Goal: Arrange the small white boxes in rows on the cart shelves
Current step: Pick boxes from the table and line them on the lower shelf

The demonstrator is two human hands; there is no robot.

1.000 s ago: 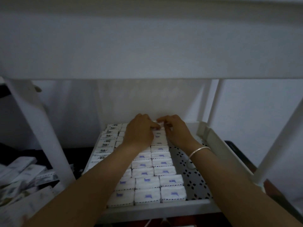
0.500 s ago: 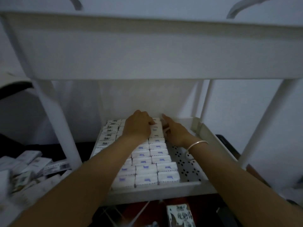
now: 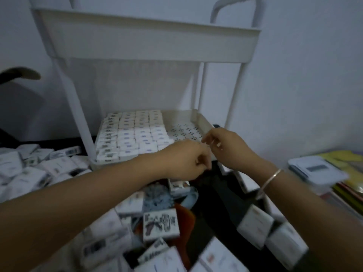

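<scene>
The boxes (image 3: pixel 133 134) lay flat in four tight rows running front to back over the shelf's (image 3: pixel 205 119) left part before me, white with small blue marks. Loose boxes (image 3: pixel 161 224) lay jumbled on the floor below.

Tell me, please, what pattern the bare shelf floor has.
Shelf floor: white with dark dots, head view.

— How do the arms lie?
— The left forearm (image 3: pixel 88 193) and the right forearm (image 3: pixel 314 209) come up from the bottom corners, bare, angling in toward each other.
— And the hands?
— The left hand (image 3: pixel 184 161) is knuckles-up, with its fingers loosely curled under. The right hand (image 3: pixel 225 148) is just beside it and a little higher, with its fingers loosely bent and pointing left.
— Touching?
— The fingertips nearly meet, but blur hides any contact. Neither hand grips anything.
</scene>
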